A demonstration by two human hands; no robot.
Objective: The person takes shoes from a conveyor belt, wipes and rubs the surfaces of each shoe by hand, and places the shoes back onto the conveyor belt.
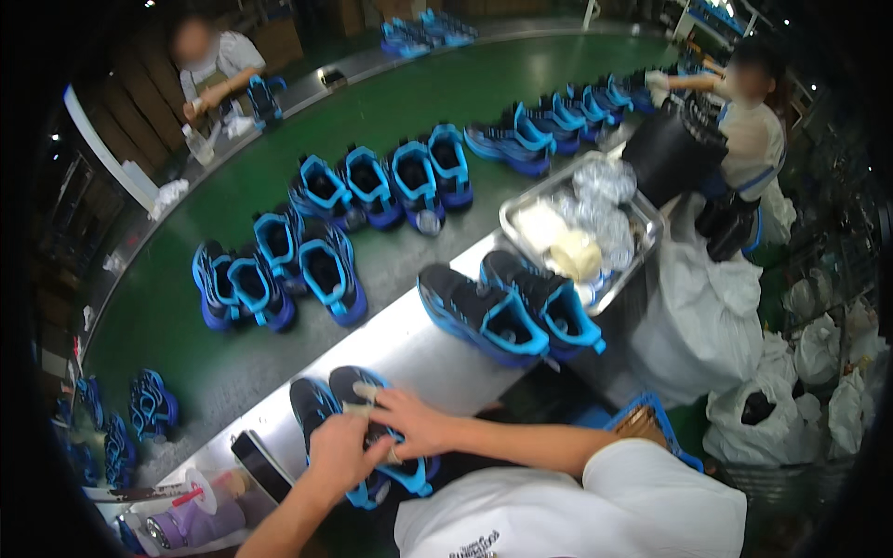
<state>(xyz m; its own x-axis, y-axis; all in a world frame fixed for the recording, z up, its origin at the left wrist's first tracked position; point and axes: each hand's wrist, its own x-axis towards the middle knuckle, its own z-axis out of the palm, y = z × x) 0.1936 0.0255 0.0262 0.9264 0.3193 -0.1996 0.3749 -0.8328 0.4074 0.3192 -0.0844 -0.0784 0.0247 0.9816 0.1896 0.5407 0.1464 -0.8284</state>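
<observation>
Both hands on blue-black shoe pair [358,418] at near edge of steel ledge [419,349]: left hand [339,456] closed over one shoe, right hand [414,423] flat on other. Metal tray [642,244] holds crumpled clear plastic [600,186] and pale tape roll [577,256].

Work surfaces and their load

Green conveyor belt [279,167] carries rows of blue shoes [372,186]. Adjoining steel table [409,344] bears one dark-blue pair [507,307] mid-surface, another pair [358,423] at the near edge, and a metal tray [642,246] of wrapped items.
</observation>
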